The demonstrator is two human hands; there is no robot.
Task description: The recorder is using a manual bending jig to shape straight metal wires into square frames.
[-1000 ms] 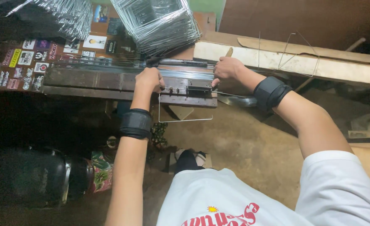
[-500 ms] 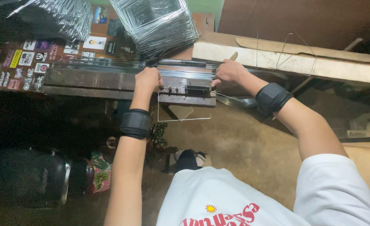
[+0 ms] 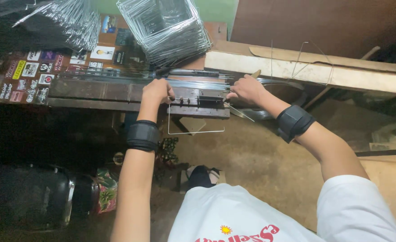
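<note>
Both hands were up at the bending jig [image 3: 198, 101] when we looked down. Our left hand [image 3: 156, 91] was curled over the jig's left end, fingers folded down against the metal; we could not tell whether it gripped anything beyond pressing there. Our right hand [image 3: 247, 89] sat at the jig's right end, fingers closed around what looked like a thin handle or rod, though the grip itself was partly hidden. A bent wire [image 3: 196, 127] hung below the jig in an open rectangle, its two legs running up into the jig between our hands. Straight wires [image 3: 117, 74] lay in a bundle along the worktop [image 3: 90, 94] behind the jig, reaching leftward. Black wrist bands [image 3: 143, 136] wrapped both our forearms. Further back, a stack of finished wire frames [image 3: 166, 27] stood on the worktop, with another pile of wire [image 3: 68, 20] to its left over a board covered in stickers [image 3: 32, 71]. A pale wooden plank [image 3: 314, 71] ran off to the right.
</note>
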